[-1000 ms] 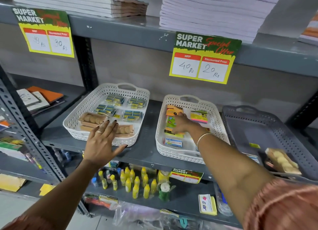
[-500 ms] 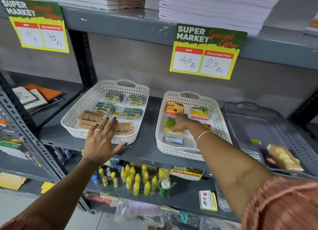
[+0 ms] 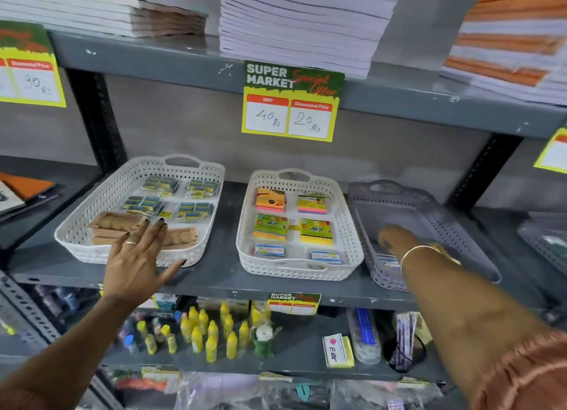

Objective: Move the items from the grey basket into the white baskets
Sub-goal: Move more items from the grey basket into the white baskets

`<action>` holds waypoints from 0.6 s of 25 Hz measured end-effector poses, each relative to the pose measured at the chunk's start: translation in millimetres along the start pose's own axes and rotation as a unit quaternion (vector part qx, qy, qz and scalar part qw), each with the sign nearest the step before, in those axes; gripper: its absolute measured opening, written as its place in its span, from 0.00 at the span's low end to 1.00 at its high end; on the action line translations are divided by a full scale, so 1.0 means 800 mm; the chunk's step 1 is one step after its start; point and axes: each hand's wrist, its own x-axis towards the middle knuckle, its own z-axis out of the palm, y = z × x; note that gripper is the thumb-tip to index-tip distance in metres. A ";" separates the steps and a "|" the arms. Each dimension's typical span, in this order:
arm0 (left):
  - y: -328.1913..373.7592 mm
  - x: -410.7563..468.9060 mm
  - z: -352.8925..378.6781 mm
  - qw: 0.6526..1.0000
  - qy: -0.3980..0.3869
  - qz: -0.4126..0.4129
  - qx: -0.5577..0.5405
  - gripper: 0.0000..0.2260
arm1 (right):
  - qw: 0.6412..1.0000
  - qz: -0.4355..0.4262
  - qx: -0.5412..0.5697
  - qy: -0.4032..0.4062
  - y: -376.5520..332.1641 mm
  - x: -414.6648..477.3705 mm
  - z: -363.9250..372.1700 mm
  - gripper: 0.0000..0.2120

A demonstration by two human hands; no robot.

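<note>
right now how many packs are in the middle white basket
6, in two columns of three in the middle white basket: orange and green-topped at the back, two yellow-green ones in the middle, two small blue-white ones in front. None looks hidden.

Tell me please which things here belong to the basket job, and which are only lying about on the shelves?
Belong to the job:
grey basket
middle white basket
left white basket
right hand, reaching into the grey basket
left hand, open at the left white basket

Only lying about:
yellow bottles
price sign
notebook stacks
</note>
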 end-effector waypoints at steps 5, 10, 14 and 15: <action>0.001 -0.003 -0.002 1.000 -0.003 -0.001 -0.001 0.42 | 0.992 0.003 -0.107 -0.067 0.028 -0.008 0.026 0.16; 0.001 -0.006 -0.004 1.000 -0.009 -0.002 -0.002 0.43 | 0.998 0.017 -0.050 0.031 0.024 0.010 0.040 0.20; 0.002 -0.007 -0.004 1.000 -0.010 -0.004 -0.001 0.43 | 0.985 0.028 0.045 0.162 0.001 0.017 0.000 0.23; 0.002 -0.007 -0.004 1.000 -0.010 -0.004 -0.002 0.43 | 0.979 -0.002 0.060 0.196 -0.010 0.010 -0.011 0.25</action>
